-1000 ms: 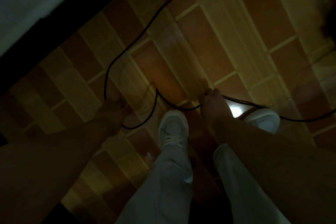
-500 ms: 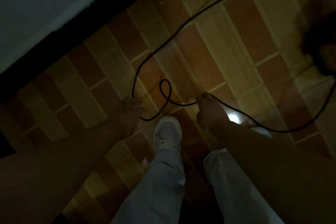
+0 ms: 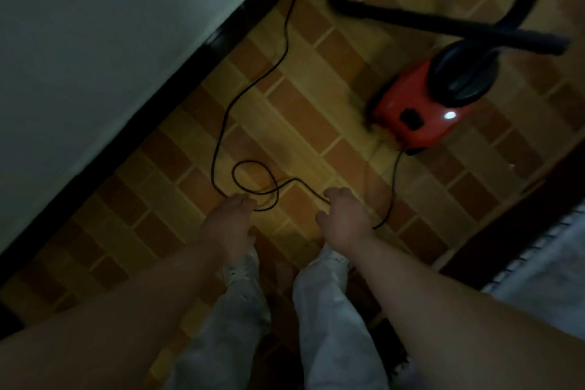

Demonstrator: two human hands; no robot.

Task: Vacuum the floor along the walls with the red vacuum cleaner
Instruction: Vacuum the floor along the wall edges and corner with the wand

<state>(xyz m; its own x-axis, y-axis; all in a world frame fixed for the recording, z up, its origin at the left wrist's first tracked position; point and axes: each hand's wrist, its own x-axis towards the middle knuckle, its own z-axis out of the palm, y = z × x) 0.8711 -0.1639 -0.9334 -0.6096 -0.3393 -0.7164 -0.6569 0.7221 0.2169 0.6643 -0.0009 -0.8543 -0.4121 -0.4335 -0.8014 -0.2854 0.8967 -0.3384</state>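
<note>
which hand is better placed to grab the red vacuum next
Right, probably. The right hand is nearer the red vacuum cleaner, which stands ahead on that side, and the cord it holds leads to the cleaner's rear. The left hand holds the cord's looped part toward the wall.

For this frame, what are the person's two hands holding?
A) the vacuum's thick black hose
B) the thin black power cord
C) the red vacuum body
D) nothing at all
B: the power cord runs from the left hand through a loop to the right hand, while the red vacuum cleaner and its hose lie untouched on the floor beyond.
</note>
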